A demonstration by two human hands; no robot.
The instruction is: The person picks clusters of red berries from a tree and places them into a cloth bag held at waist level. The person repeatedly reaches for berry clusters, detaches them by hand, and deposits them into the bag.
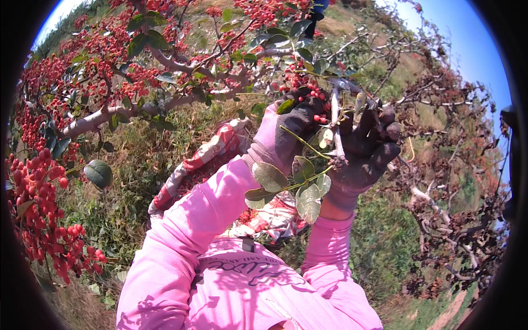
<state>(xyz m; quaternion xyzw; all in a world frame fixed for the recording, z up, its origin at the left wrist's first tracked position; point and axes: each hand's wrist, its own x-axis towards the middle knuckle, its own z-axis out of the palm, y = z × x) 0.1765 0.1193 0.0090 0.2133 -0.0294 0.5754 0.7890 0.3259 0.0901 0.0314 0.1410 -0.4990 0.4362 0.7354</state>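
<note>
My left hand (295,128), in a dark-coated glove, is curled at a cluster of small red berries (313,93), probably Sichuan pepper. Some berries show above and between its fingers, and part of the grip is hidden. Across from it, my right hand (363,152) wears a similar glove and has bent fingers behind a pale, thorny branch stub (336,123). Whether those fingers pinch anything is hidden. A leafy twig (305,185) hangs below the stub, in front of my sleeves.
Below my arms lies a red-and-white cloth (282,212) holding picked red berries. A thick berry-laden branch (103,117) reaches left, and a heavy berry cluster (41,206) hangs close at the left edge. Brown, withered branches (433,206) stand at right. Part of another person (315,16) shows at the top.
</note>
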